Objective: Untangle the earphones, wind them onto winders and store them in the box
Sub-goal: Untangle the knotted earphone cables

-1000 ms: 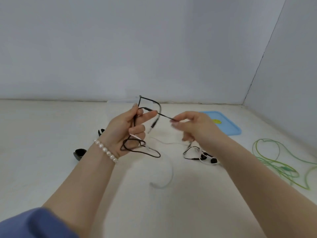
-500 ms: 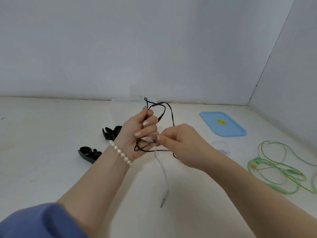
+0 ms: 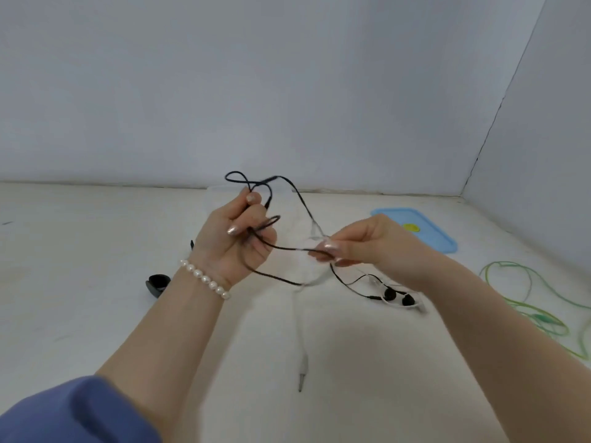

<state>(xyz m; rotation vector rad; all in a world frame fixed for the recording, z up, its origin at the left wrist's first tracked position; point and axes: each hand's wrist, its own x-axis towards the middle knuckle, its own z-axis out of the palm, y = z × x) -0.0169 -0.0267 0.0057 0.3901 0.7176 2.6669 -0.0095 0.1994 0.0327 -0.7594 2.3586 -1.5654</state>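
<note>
Pulled apart now, the right hand (image 3: 361, 244) pinches the white cord (image 3: 300, 318) while the left hand (image 3: 236, 241) grips black cord (image 3: 287, 248) loops, opening the tangle.

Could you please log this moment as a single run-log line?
stage: untangling | left hand: grips black earphone cable | right hand: pinches white cable | winder: on table, unused

The thin black earphone cable (image 3: 287, 247) looks like matt rubbery plastic. The white earphone cable (image 3: 299, 324) is smooth, half-clear plastic, and its plug (image 3: 301, 383) ends in a grey metal tip. The thin green cable (image 3: 524, 302) is glossy plastic. The flat light blue lid (image 3: 428, 228) is smooth plastic. The white table surface (image 3: 80, 266) looks matt and a little rough. The bracelet of round pearl beads (image 3: 204, 279) is shiny. The blue sleeve (image 3: 73, 414) is soft matt cloth.
</note>
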